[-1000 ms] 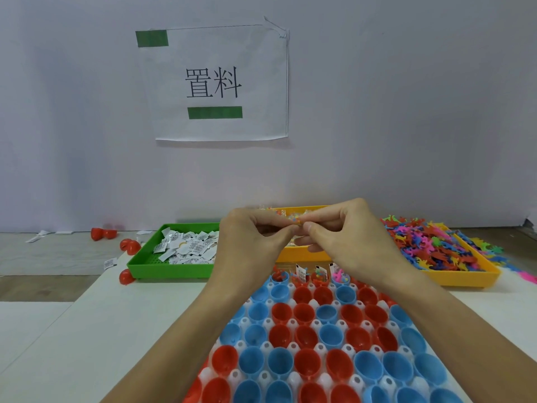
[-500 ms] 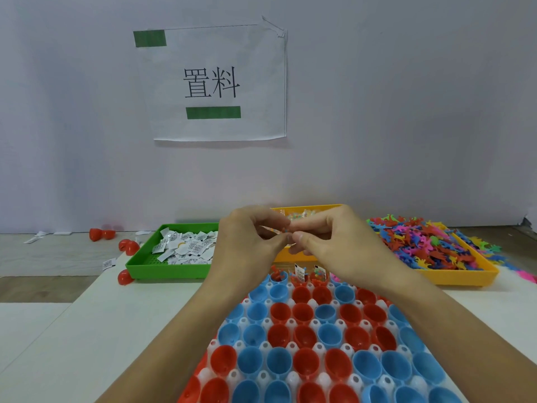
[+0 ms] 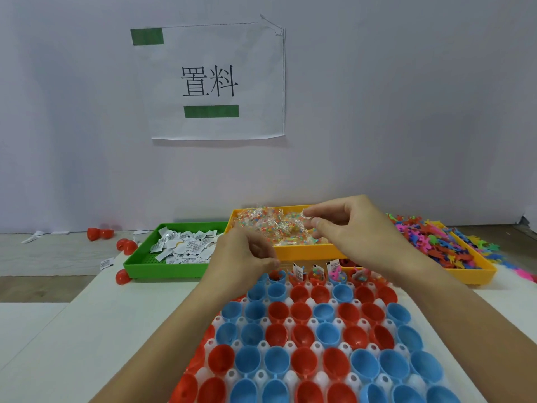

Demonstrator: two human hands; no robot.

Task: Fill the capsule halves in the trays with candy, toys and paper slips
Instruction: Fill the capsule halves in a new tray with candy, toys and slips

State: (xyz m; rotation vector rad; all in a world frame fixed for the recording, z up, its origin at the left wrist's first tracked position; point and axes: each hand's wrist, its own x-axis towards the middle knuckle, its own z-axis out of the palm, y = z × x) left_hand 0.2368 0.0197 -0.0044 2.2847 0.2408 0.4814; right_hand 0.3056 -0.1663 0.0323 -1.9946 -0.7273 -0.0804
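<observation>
Head view: left hand [image 3: 244,257], fingers curled, contents unclear, over the tray's [image 3: 290,349] far-row capsule halves [image 3: 277,311]. Right hand [image 3: 357,228] pinches a candy packet [image 3: 306,214] above the candy bin [image 3: 290,251]. Flanking: paper slips [image 3: 183,245] in green bin [image 3: 162,270], toys [image 3: 436,242], wall sign [image 3: 216,81].

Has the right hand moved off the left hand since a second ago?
Yes. The right hand has lifted away to the right, now over the yellow candy tray, while the left hand stays low at the capsule tray's far row.
</observation>
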